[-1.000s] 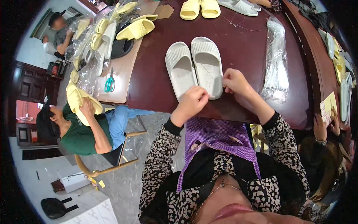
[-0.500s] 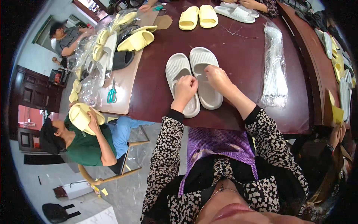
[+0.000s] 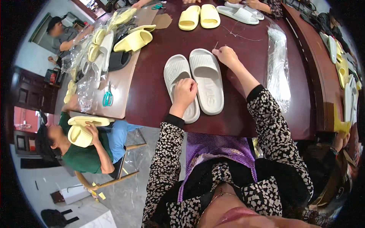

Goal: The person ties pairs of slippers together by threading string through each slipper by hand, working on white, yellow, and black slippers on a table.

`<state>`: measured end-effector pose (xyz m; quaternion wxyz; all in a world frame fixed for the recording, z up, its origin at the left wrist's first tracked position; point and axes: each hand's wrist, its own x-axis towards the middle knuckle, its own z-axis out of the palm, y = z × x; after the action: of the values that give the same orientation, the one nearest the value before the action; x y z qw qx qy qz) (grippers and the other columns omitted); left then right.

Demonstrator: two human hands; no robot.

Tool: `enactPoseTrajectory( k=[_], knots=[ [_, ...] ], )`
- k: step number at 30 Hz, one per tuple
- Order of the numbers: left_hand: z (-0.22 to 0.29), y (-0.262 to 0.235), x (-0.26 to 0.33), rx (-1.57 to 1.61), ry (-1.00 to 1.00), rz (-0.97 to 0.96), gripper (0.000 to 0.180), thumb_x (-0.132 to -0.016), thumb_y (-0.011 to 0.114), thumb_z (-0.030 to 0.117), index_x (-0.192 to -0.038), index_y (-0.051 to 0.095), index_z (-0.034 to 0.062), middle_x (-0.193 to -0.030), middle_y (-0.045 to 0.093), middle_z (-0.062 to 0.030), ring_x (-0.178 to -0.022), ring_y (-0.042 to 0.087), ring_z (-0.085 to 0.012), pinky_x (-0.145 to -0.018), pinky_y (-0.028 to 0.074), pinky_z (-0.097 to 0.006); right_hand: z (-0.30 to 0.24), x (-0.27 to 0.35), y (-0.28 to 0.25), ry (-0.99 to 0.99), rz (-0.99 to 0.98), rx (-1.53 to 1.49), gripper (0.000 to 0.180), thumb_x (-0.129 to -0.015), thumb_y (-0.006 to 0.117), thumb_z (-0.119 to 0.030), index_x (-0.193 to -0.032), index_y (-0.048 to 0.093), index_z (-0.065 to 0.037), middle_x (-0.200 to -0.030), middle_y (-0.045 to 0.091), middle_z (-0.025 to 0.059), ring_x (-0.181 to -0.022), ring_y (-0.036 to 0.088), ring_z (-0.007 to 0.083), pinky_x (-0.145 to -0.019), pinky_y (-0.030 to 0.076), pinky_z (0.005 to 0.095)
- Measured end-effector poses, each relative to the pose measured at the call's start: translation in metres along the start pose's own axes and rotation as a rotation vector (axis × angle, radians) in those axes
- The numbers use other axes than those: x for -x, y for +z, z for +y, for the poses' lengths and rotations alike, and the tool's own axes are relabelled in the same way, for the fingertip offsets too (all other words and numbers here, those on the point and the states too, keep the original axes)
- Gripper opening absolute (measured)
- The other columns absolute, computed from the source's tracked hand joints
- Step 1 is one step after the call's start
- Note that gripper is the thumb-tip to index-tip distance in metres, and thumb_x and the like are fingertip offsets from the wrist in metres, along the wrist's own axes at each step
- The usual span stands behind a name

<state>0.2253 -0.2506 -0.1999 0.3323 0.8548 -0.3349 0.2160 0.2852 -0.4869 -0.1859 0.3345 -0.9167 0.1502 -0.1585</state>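
A pair of light grey slide slippers lies side by side on the dark red table, the left slipper (image 3: pixel 177 72) and the right slipper (image 3: pixel 207 81), toes away from me. My left hand (image 3: pixel 185 92), fingers curled closed, rests over the left slipper near its strap's rear edge; what it grips, if anything, is hidden. My right hand (image 3: pixel 227 57) is closed in a pinch beyond the right slipper's upper right side. A thin strand (image 3: pixel 216 45) sticks up at its fingertips.
A bagged bundle of clear strands (image 3: pixel 278 68) lies right. Yellow slippers (image 3: pixel 199 18) stand at the far side. At left are bagged slippers (image 3: pixel 102 49) and teal scissors (image 3: pixel 108 97). A seated co-worker (image 3: pixel 85 146) holds yellow slippers; other people's hands show at the far edge.
My right hand has moved from the right slipper's opening up and right, past its side. My left hand stays over the left slipper. The seated co-worker has turned the yellow slippers.
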Motion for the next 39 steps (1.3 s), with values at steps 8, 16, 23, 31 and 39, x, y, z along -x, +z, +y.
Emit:
enactPoseTrajectory(
  k=[8,16,23,31,39],
  knots=[
    [-0.004,0.006,0.002,0.02,0.065,0.03,0.005,-0.074,0.06,0.006,-0.071,0.056,0.0057,-0.071,0.053,-0.0091,-0.072,0.053,-0.0294,-0.067,0.042,-0.039,0.004,-0.044,0.037,-0.159,-0.039,-0.097,0.024,-0.077,0.063,-0.023,-0.087,0.067,-0.001,-0.084,0.066,0.0163,-0.079,0.064,0.0301,-0.076,0.049,0.0379],
    [-0.008,0.0,0.003,0.063,0.036,0.03,0.005,-0.073,0.06,0.005,-0.075,0.055,0.0046,-0.079,0.052,-0.0112,-0.079,0.05,-0.0318,-0.071,0.042,-0.04,-0.079,-0.043,0.049,-0.48,-0.341,-0.623,0.013,-0.076,0.06,-0.01,-0.083,0.064,0.0,-0.071,0.062,0.0117,-0.063,0.058,0.019,-0.061,0.048,0.0305],
    [-0.009,0.005,-0.002,0.054,0.027,0.028,0.007,-0.073,0.059,0.006,-0.077,0.054,0.0039,-0.083,0.05,-0.0135,-0.082,0.049,-0.0337,-0.073,0.042,-0.042,-0.112,-0.045,0.089,-0.866,-0.589,-0.135,0.015,-0.075,0.061,-0.012,-0.081,0.065,0.001,-0.073,0.063,0.0084,-0.065,0.058,0.0146,-0.062,0.047,0.0301],
    [-0.007,-0.001,0.006,0.11,0.016,0.039,0.01,-0.076,0.057,0.006,-0.085,0.055,0.0019,-0.085,0.048,-0.0152,-0.081,0.051,-0.0335,-0.073,0.044,-0.04,-0.11,-0.025,0.096,-0.586,-0.573,-0.407,0.018,-0.073,0.063,-0.014,-0.081,0.066,0.001,-0.074,0.065,0.0116,-0.068,0.06,0.0185,-0.064,0.048,0.0337],
    [0.007,-0.007,0.01,0.278,-0.071,-0.021,0.023,-0.08,0.057,0.004,-0.102,0.057,0.0027,-0.101,0.049,-0.0134,-0.087,0.055,-0.026,-0.071,0.048,-0.033,-0.061,-0.023,0.037,-0.042,-0.323,-0.886,0.007,-0.082,0.053,-0.006,-0.079,0.055,0.0,-0.061,0.056,0.006,-0.049,0.052,0.0126,-0.044,0.044,0.0252]
  ],
)
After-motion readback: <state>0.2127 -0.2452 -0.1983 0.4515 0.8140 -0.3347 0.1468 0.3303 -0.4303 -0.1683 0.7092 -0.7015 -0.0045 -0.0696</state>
